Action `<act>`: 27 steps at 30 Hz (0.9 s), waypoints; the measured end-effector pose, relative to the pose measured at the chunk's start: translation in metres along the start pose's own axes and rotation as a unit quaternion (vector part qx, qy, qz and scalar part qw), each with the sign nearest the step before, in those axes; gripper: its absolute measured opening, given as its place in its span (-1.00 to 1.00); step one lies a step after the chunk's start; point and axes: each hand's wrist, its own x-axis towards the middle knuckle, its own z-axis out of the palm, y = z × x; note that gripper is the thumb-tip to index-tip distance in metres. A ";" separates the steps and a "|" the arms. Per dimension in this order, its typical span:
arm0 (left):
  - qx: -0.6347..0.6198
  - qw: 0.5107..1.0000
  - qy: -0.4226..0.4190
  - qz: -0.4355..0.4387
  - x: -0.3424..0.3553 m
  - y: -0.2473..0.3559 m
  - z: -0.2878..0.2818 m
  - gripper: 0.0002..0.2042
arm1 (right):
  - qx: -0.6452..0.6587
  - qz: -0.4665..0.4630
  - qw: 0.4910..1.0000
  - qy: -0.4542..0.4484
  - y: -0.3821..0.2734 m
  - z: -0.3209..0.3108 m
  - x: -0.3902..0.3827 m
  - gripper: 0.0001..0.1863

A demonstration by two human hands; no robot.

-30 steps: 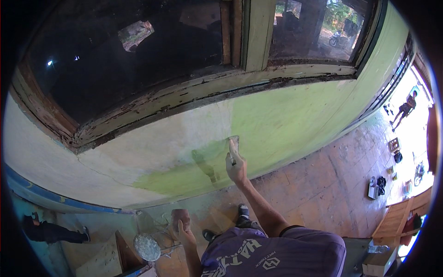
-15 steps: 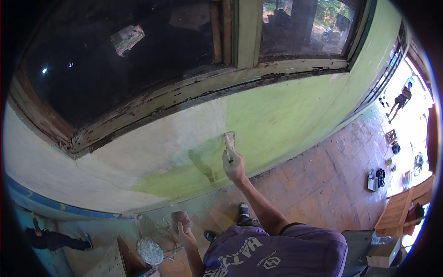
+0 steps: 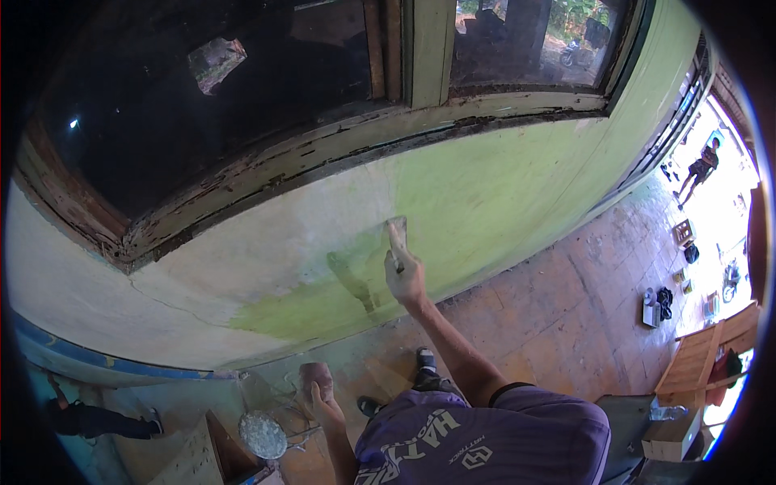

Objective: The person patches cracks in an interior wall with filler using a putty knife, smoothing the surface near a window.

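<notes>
My right hand (image 3: 405, 279) is closed round the handle of a scraper (image 3: 396, 229), its blade end up against the wall. That spot lies where the whitish part of the wall (image 3: 242, 250) meets the light green paint (image 3: 477, 194). Lower down, at the left, my left hand (image 3: 327, 408) grips a flat reddish-brown piece (image 3: 315, 375); I cannot tell what kind of thing it is. It is held away from the wall, above the floor. The shadow of my right arm and the scraper falls on the wall.
Above the wall runs a worn wooden window frame (image 3: 267, 178) with dark glass. A round, whitish-spattered surface (image 3: 263, 435) and a wooden box-like piece (image 3: 198, 453) stand at lower left. One person (image 3: 89, 419) is at far left, another (image 3: 702, 170) at far right. Boxes and bags lie on the tiled floor (image 3: 550, 315).
My right hand and the scraper have moved slightly up and left along the wall. The view has shifted a little. My left hand still holds the reddish-brown piece.
</notes>
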 end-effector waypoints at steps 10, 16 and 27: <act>0.018 0.999 0.000 0.028 -0.006 0.013 -0.018 -0.49 | -0.038 -0.049 0.997 0.049 -0.079 -0.005 0.059 -0.42; 0.007 0.999 0.024 0.031 -0.009 0.021 -0.030 -0.49 | 0.012 0.056 0.996 0.066 -0.023 0.021 -0.007 -0.46; 0.178 0.976 0.014 0.122 0.014 0.006 -0.088 -0.44 | -0.028 0.029 0.997 0.068 -0.035 0.015 0.016 -0.57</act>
